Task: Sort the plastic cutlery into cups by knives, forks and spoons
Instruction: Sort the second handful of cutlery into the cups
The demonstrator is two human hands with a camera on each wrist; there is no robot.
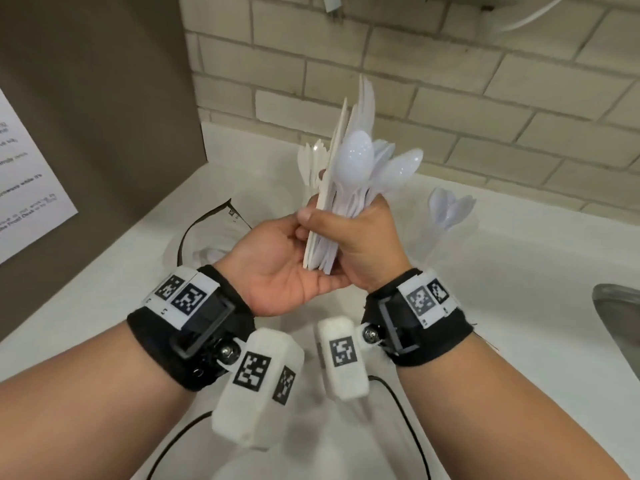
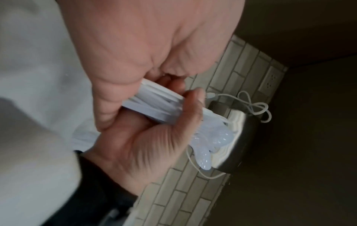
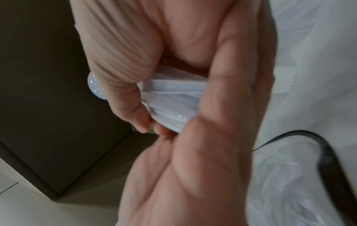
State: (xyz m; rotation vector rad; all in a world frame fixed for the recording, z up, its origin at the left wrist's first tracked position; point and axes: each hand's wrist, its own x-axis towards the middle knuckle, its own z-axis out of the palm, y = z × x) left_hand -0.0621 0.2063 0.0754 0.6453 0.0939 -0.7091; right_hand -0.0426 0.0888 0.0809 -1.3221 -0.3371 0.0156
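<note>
The right hand (image 1: 363, 251) gripped a mixed bunch (image 1: 349, 174) of spoons and knives while the left hand (image 1: 280, 261) pinched its near edge, likely to pull one knife out for a cup.

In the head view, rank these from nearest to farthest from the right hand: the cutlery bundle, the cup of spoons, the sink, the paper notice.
1. Cutlery bundle: held in the right hand itself.
2. Cup of spoons: just beyond, to its right.
3. Sink: at the right edge of the counter.
4. Paper notice: far left, on the brown panel.
</note>
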